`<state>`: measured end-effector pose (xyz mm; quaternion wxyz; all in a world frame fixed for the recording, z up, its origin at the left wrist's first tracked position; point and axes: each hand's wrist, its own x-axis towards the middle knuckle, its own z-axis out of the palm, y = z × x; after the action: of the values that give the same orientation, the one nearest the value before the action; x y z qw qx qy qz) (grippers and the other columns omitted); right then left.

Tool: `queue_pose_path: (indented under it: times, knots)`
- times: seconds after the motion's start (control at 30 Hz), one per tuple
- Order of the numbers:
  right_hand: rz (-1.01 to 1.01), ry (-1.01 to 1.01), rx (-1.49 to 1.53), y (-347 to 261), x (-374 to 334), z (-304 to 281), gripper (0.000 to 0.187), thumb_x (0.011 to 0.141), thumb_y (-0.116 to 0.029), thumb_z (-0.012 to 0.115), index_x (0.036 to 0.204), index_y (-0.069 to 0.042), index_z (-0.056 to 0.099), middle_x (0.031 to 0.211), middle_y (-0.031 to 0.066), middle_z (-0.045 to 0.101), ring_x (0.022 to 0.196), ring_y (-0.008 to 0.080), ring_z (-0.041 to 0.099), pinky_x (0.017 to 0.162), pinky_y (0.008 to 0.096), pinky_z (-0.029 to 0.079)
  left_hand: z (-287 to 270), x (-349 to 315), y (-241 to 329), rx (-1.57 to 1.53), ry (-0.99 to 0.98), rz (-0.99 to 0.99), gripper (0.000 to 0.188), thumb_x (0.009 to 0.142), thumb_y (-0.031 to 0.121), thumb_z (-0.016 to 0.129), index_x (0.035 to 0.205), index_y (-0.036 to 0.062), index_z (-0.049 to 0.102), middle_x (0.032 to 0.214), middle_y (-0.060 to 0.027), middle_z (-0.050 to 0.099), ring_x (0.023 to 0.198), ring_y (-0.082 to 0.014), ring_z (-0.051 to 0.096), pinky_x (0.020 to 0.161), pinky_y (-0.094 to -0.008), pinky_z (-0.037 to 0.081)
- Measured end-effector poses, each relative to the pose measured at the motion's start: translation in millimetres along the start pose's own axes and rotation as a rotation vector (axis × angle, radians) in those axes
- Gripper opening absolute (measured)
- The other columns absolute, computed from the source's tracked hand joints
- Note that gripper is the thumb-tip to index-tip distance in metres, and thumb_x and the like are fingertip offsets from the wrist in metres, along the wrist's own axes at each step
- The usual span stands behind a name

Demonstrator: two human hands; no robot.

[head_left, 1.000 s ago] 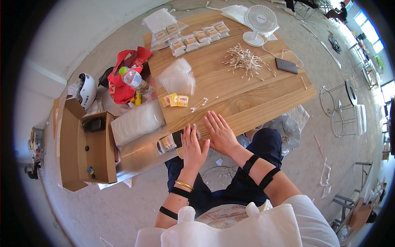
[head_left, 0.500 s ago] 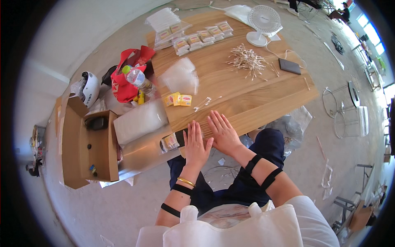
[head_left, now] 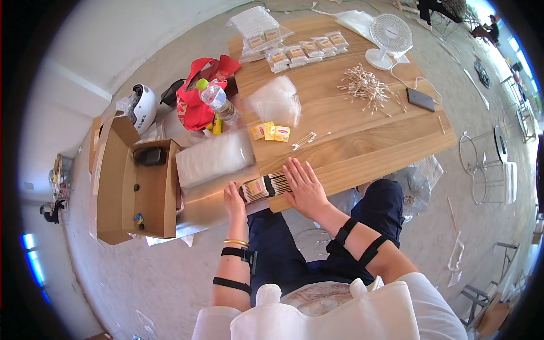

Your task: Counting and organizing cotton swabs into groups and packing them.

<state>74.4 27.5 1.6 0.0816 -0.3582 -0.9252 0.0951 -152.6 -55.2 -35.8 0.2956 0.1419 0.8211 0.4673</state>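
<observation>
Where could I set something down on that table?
Widest: the bare front stretch of the wooden table, between the swab pile and the near edge, right of the right hand. Smaller: between that pile and the clear bags. Crowded: far left, with filled packets; near left, with yellow cards and loose swabs.

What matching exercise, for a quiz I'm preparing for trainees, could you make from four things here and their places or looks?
Column one:
1. Fan
2. Bottle
3. Right hand
4. Left hand

Column two:
A. Topped by a green cap
B. At the left end of the row of cotton swabs
C. White, near the far edge of the wooden table
D. Fingers stretched out, at the row's right end

Pairs: 1-C, 2-A, 3-D, 4-B
</observation>
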Motion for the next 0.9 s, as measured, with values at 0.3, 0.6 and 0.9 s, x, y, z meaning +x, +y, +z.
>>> queue_pose_path:
  times: [0.3, 0.6, 0.9]
  knots:
    - [-0.012, -0.006, -0.034, -19, 6, 0, 0.074, 0.097, -0.042, 0.052, 0.159, -0.008, 0.031, 0.168, 0.0119, 0.025, 0.157, 0.0286, 0.016, 0.128, 0.0498, 0.008, 7, 7, -7, -0.035, 0.092, 0.122, 0.06, 0.105, 0.05, 0.053, 0.072, 0.0, 0.061, 0.064, -0.0033, 0.055, 0.061, -0.0131, 0.048, 0.061, -0.0349, 0.043]
    - [-0.005, -0.001, -0.037, -27, 8, 4, 0.071, 0.098, -0.041, 0.05, 0.16, -0.011, 0.031, 0.168, 0.0085, 0.024, 0.157, 0.029, 0.016, 0.128, 0.0519, 0.008, 10, 4, -6, 0.004, 0.069, 0.119, 0.063, 0.103, 0.054, 0.055, 0.077, -0.0034, 0.061, 0.07, -0.003, 0.056, 0.071, -0.0123, 0.048, 0.066, -0.0354, 0.043]
    - [-0.003, -0.019, -0.024, -31, 9, 4, 0.077, 0.098, -0.048, 0.052, 0.161, -0.011, 0.028, 0.169, 0.0079, 0.024, 0.157, 0.0282, 0.016, 0.128, 0.0512, 0.008, 12, 9, -12, -0.213, -0.018, 0.036, 0.06, 0.104, 0.052, 0.055, 0.082, -0.0033, 0.065, 0.074, -0.0034, 0.061, 0.072, -0.0118, 0.049, 0.068, -0.0334, 0.044]
